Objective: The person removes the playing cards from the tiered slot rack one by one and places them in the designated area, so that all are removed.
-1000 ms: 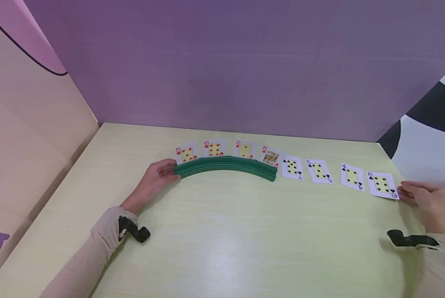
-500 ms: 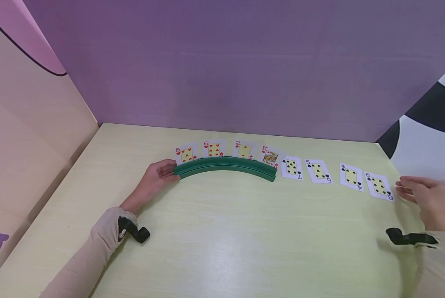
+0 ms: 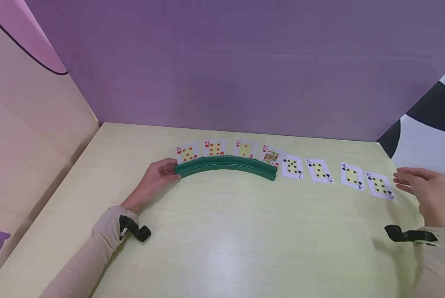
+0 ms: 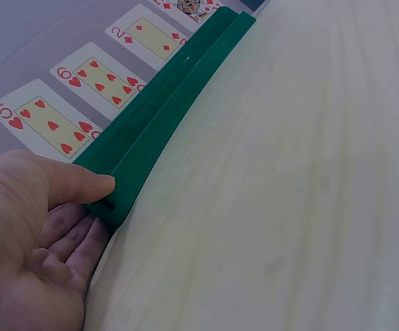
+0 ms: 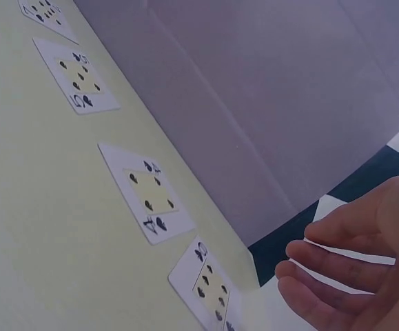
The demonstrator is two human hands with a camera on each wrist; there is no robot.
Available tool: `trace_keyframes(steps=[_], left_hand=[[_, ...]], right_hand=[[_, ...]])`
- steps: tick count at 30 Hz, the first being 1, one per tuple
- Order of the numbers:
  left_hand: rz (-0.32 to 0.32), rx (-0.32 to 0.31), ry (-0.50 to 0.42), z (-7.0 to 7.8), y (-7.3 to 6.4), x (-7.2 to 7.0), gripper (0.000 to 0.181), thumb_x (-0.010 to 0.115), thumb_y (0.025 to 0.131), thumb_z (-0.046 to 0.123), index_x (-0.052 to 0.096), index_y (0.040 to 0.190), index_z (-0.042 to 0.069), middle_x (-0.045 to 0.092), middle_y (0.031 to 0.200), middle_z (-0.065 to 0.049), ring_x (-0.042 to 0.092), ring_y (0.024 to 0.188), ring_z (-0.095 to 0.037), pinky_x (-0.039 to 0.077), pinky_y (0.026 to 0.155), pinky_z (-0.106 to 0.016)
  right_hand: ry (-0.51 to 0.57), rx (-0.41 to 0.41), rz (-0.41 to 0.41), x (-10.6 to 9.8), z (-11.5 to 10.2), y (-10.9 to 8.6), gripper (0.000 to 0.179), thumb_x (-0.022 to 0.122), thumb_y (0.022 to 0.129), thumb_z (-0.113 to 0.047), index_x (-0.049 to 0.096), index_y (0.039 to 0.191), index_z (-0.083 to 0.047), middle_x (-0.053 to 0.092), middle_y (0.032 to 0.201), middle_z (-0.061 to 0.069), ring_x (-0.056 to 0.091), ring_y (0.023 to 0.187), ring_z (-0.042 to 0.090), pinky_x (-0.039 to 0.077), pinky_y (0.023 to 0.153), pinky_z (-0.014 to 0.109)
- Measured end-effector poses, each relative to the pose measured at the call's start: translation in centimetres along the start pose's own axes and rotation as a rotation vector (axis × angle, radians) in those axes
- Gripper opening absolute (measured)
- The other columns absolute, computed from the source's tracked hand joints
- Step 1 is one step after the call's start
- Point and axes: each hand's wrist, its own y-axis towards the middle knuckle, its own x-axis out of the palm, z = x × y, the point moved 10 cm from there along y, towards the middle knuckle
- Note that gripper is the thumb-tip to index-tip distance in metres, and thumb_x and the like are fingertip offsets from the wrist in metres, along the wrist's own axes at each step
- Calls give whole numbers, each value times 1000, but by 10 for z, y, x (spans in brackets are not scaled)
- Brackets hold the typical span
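Note:
A curved green card holder (image 3: 226, 163) lies on the table, with the five of hearts (image 3: 187, 154), six of hearts (image 4: 97, 79), two of diamonds (image 3: 246, 150) and a red king (image 3: 271, 156) standing in it. My left hand (image 3: 157, 176) pinches the holder's left end, thumb on top and the other fingers at its underside. To the right, a row of spades lies face up: the seven (image 3: 292, 167), five (image 3: 319, 170), four (image 5: 147, 193) and six (image 3: 380, 185). My right hand (image 3: 427, 190) hovers just right of the six, fingers loosely extended and holding nothing.
The pale wooden table (image 3: 222, 236) stretches in front of the holder and cards. A purple wall panel (image 3: 237, 70) rises behind its far edge. A beige panel (image 3: 29, 124) borders the left side, and a black-and-white panel (image 3: 431, 136) the right.
My right hand has let go of the six of spades, which now lies flat and slightly further left near the four. That hand has risen a little. My left hand stays put.

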Motion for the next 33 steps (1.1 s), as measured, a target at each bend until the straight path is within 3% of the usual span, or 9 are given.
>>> trace_keyframes(steps=[10, 17, 25, 33], left_hand=[[-3, 1, -18, 1, 1, 2, 48, 70, 88, -5, 53, 132, -9, 60, 129, -27, 59, 120, -36, 52, 99, -24], [1, 7, -32, 0, 0, 1, 46, 70, 87, -7, 54, 130, -9, 61, 127, -27, 60, 118, -36, 53, 96, -22], [-3, 2, -42, -1, 0, 0, 47, 69, 87, -6, 53, 131, -9, 61, 128, -28, 59, 119, -36, 53, 96, -21], [-2, 14, -31, 0, 0, 1, 46, 69, 88, -6, 53, 131, -9, 61, 127, -28, 59, 119, -36, 53, 96, -22]], right_hand=[[-149, -77, 1, 8, -31, -10, 17, 56, 101, -23, 65, 115, -18, 56, 78, -33, 59, 68, -13, 52, 60, 6], [-204, -139, -30, 32, -62, -23, 37, 58, 101, -26, 59, 130, -4, 55, 80, -34, 58, 72, -14, 49, 63, 3], [-177, -266, -88, 60, -99, -46, 28, 64, 98, -22, 65, 122, -8, 61, 80, -37, 62, 74, -12, 50, 67, 3], [-242, -406, -123, 93, -135, -72, 32, 62, 99, -19, 64, 124, 1, 60, 85, -36, 62, 77, -13, 49, 70, 2]])
